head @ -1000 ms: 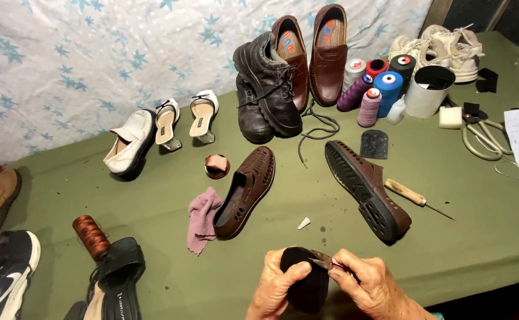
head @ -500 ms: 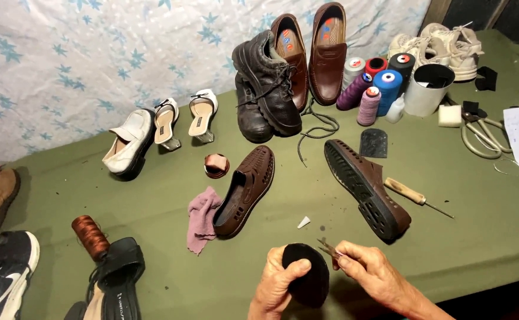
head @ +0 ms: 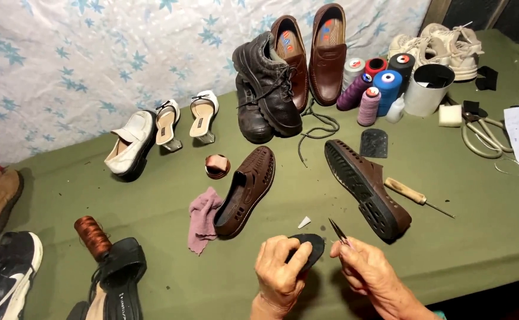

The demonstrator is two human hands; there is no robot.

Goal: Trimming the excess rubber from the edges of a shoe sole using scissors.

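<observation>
Left hand pinches black heel piece at bench near edge. Right hand fingers closed on thin pointed tool, just beside piece. Brown woven shoe behind, pink rag touching it.

Both hands sit at the bottom centre of the frame, close together but apart. The left hand curls palm-down, thumb and fingers clamped around a dark piece. The right hand, just to its right, pinches a slim pointed tool between thumb and fingertips, knuckles up.
</observation>
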